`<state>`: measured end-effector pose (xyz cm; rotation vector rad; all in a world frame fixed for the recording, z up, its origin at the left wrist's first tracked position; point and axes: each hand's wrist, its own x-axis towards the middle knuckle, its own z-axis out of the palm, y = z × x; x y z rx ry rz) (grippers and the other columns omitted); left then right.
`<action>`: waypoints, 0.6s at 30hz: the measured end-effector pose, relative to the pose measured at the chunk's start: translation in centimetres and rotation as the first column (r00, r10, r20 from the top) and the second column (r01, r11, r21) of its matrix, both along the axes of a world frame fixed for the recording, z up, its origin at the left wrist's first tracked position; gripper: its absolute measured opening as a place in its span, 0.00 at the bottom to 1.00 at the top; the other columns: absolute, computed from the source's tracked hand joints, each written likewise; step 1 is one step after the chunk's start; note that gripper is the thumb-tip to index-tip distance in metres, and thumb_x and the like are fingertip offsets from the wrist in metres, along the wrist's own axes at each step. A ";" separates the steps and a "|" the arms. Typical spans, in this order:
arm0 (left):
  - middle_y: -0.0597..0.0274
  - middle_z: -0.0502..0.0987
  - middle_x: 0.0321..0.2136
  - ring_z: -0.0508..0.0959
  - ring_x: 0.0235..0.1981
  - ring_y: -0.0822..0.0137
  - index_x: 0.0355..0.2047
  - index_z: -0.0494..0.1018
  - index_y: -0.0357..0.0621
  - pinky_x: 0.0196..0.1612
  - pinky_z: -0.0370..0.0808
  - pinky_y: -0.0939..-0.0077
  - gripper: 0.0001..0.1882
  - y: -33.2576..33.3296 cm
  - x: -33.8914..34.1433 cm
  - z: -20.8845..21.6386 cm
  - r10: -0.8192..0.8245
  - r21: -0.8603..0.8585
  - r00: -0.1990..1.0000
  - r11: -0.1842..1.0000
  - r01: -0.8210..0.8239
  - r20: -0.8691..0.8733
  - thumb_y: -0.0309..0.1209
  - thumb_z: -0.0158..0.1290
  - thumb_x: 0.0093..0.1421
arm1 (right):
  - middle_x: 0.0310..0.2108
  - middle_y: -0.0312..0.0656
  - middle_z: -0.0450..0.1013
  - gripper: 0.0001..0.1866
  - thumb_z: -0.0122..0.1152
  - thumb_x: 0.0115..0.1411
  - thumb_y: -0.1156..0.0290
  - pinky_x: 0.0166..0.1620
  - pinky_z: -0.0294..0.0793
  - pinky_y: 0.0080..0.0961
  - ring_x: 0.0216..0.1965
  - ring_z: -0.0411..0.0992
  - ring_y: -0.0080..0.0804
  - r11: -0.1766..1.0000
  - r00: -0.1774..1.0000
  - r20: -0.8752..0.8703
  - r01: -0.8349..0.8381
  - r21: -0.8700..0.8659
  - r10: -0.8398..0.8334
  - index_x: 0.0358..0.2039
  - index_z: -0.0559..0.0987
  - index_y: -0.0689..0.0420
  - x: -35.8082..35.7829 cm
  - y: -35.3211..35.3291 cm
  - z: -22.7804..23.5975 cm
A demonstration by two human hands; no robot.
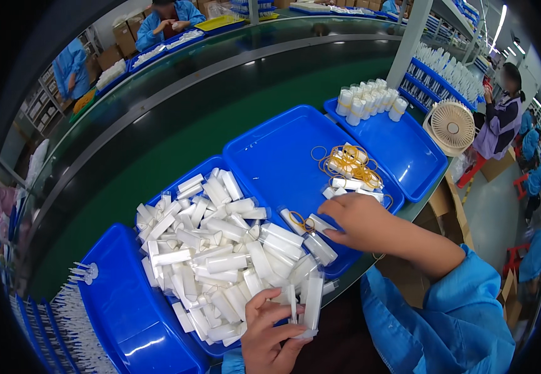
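Note:
My left hand (pixel 275 340), at the bottom middle, has its fingers wrapped around a few white pieces in clear plastic sleeves (pixel 312 302), held upright side by side. Over the front of the middle blue tray (pixel 270 146) is my right hand (pixel 361 221), thumb and forefinger closing on a short white piece (pixel 320 225). Beside those fingertips lie a tan rubber band (pixel 299 222) and another clear-sleeved white piece (pixel 320 249). A heap of similar sleeved white pieces (pixel 220 262) fills the tray left of my right hand. Loose rubber bands (pixel 351 162) lie tangled over white pieces behind that hand.
A blue tray (pixel 417 159) at the right holds banded bundles of white pieces (pixel 370 98). Next to it stands a beige fan (pixel 450 128). Another blue tray (pixel 127 311) is at the left, by racks of thin white parts (pixel 77 318). A green conveyor belt (pixel 177 137) curves behind. Co-workers sit beyond.

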<state>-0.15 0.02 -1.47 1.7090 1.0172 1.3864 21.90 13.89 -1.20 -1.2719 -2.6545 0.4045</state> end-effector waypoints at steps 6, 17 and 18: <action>0.58 0.76 0.29 0.68 0.45 0.48 0.28 0.74 0.43 0.45 0.64 0.55 0.11 -0.4 0.1 1.1 0.058 -0.038 0.997 0.998 -0.056 0.057 0.24 0.63 0.43 | 0.30 0.45 0.71 0.16 0.60 0.46 0.69 0.35 0.73 0.34 0.31 0.73 0.42 0.950 0.969 0.211 0.064 0.305 -0.132 0.38 0.74 0.59 -0.7 0.7 -3.0; 0.60 0.76 0.27 0.72 0.37 0.57 0.26 0.77 0.44 0.46 0.62 0.57 0.08 0.3 0.3 1.0 0.079 0.075 0.991 0.995 -0.071 -0.110 0.19 0.57 0.45 | 0.34 0.33 0.69 0.11 0.58 0.57 0.72 0.30 0.64 0.11 0.28 0.66 0.15 0.623 0.494 -0.734 -0.405 -0.669 -0.467 0.40 0.72 0.60 -1.5 -0.4 1.5; 0.61 0.76 0.26 0.73 0.35 0.58 0.26 0.77 0.44 0.46 0.62 0.58 0.07 0.4 0.2 0.7 0.058 0.083 0.990 0.995 -0.047 -0.128 0.19 0.57 0.45 | 0.35 0.33 0.69 0.11 0.57 0.58 0.71 0.30 0.63 0.11 0.29 0.66 0.14 0.524 0.455 -0.709 -0.479 -0.705 -0.538 0.41 0.71 0.60 -1.7 -0.7 1.7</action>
